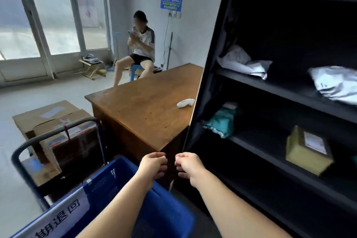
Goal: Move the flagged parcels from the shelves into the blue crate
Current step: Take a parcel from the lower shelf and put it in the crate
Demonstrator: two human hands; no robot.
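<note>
Between picks: left hand (153, 165) and right hand (188, 166) hang loosely curled, holding nothing, above the blue crate (164, 212) by the shelves (280, 85). Parcels wait: white bag (245, 62), teal bag (222, 121), yellow box (309, 150). No flags discernible; next, likely a reach right

Daylight floods in through the glass doors (38, 25) at ten o'clock — hazy, overexposed; shelves (289, 102) at three o'clock sit dim, edges bowed, parcels motion-blurred.

Head cam, looks fwd/down, near hands (170, 164), shelves (280, 87) right.
</note>
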